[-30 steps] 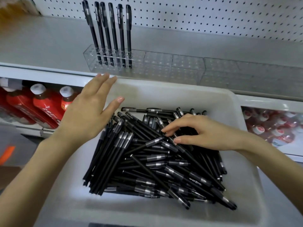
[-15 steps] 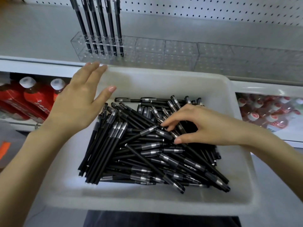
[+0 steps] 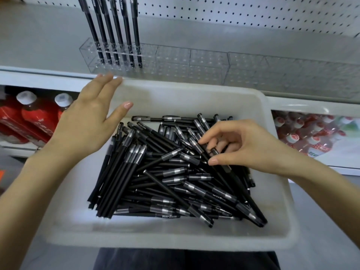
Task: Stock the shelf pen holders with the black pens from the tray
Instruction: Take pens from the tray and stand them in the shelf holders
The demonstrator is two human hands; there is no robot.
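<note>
Pick | black plastic pens [image 3: 165, 172] heaped in white plastic tray [image 3: 175, 236] | right hand [image 3: 239, 145] pinches one, fingers curled | left hand [image 3: 87, 121] flat, fingers spread | I'd lift just one clear.

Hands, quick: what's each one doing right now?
Left hand: open, holding nothing, over the tray rim.
Right hand: pinching a black pen in the pile.

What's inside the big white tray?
A loose heap of black pens fills the white tray. The right hand is in among them. The pens at the bottom and the floor under the heap are covered.
</note>
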